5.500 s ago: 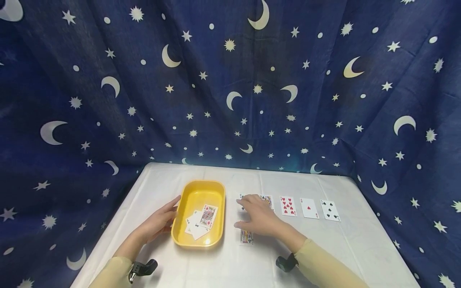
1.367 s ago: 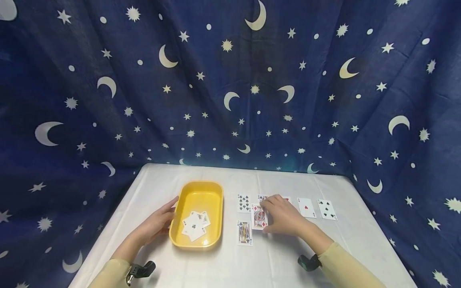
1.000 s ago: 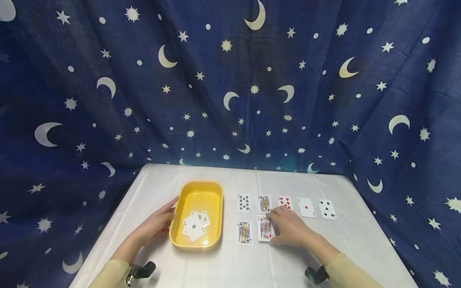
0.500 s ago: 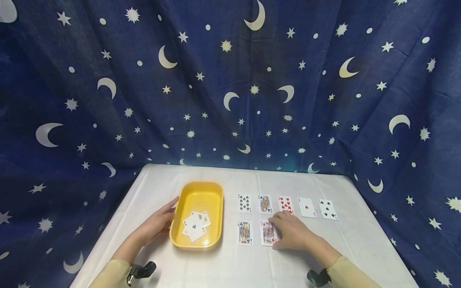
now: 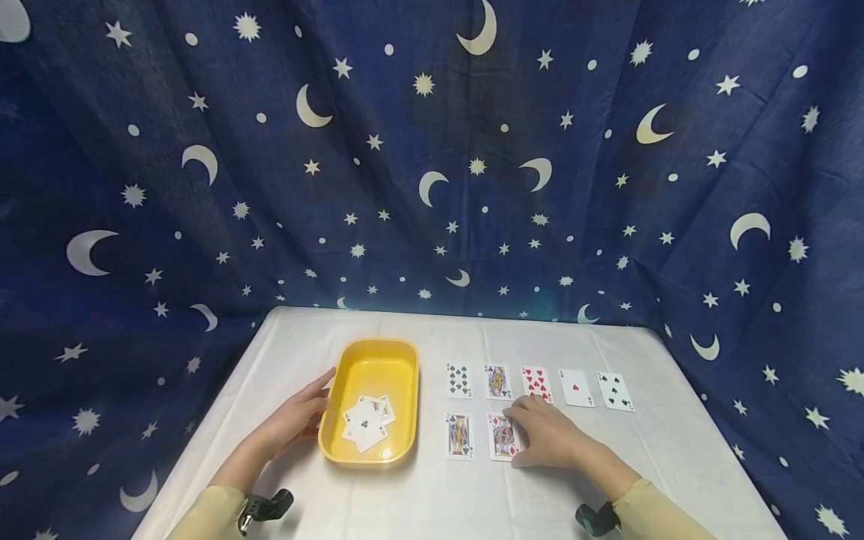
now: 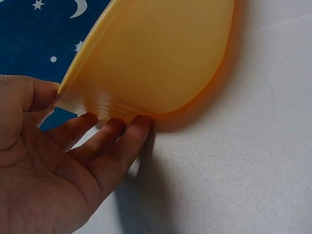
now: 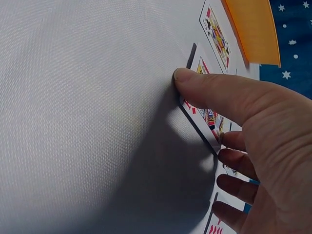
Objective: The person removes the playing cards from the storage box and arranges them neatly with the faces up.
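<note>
My left hand (image 5: 294, 418) is at the left side of a yellow plastic tray (image 5: 413, 390). In the left wrist view its fingertips touch the outer wall and rim of the tray (image 6: 175, 58). Inside the tray a few overlapping playing cards (image 5: 364, 429) lie, an ace of clubs on top. My right hand (image 5: 550, 435) holds a diamonds face card (image 5: 502, 437) by its edges, down at the tablecloth. The right wrist view has the thumb on the near edge of this card (image 7: 211, 117) and the fingers by its other side. A clubs face card (image 5: 460, 436) lies just left of it.
Behind these lies a row of face-up cards: a spades card (image 5: 459, 381), a face card (image 5: 498, 382), a hearts card (image 5: 536, 381), an ace of hearts (image 5: 577, 388) and another spades card (image 5: 615, 391). White cloth (image 5: 432, 499) covers the table; a starry blue curtain (image 5: 378, 187) hangs behind.
The diamonds face card has left the tray with my right hand and come down right of the clubs face card. Over the last half second it barely moves. My left hand stays at the tray.
</note>
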A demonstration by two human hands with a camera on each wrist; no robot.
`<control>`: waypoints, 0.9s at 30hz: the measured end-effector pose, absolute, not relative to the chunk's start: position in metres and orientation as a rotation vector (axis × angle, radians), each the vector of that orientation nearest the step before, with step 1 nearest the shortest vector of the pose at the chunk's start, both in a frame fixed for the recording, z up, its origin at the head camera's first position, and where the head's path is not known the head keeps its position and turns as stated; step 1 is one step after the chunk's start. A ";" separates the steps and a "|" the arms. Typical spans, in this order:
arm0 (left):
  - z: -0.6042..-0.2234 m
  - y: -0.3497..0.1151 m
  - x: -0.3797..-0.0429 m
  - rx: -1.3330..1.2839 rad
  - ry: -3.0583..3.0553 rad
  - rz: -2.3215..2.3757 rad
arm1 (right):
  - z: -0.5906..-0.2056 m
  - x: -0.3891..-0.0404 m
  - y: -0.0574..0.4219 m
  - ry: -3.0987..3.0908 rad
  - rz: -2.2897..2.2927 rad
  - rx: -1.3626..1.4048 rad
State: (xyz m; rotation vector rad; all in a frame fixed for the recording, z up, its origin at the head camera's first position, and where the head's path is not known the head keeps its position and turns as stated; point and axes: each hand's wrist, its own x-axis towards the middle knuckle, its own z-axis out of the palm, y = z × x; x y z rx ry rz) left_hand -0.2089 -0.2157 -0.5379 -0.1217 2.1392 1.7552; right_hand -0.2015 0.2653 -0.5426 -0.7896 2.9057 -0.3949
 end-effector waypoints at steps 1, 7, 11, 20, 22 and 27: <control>-0.538 -0.216 -0.209 -0.122 2.140 1.754 | -0.542 -0.202 0.265 2.902 -0.397 -0.787; -0.538 -0.215 -0.209 -0.126 2.141 1.752 | -0.542 -0.202 0.265 2.893 -0.407 -0.762; -0.538 -0.215 -0.209 -0.132 2.135 1.756 | -0.543 -0.202 0.265 2.892 -0.408 -0.748; -0.536 -0.215 -0.209 -0.140 2.149 1.732 | -0.543 -0.202 0.265 2.897 -0.406 -0.760; -0.536 -0.215 -0.209 -0.140 2.150 1.731 | -0.543 -0.202 0.265 2.897 -0.406 -0.759; -0.536 -0.214 -0.209 -0.142 2.146 1.740 | -0.545 -0.202 0.265 2.900 -0.403 -0.762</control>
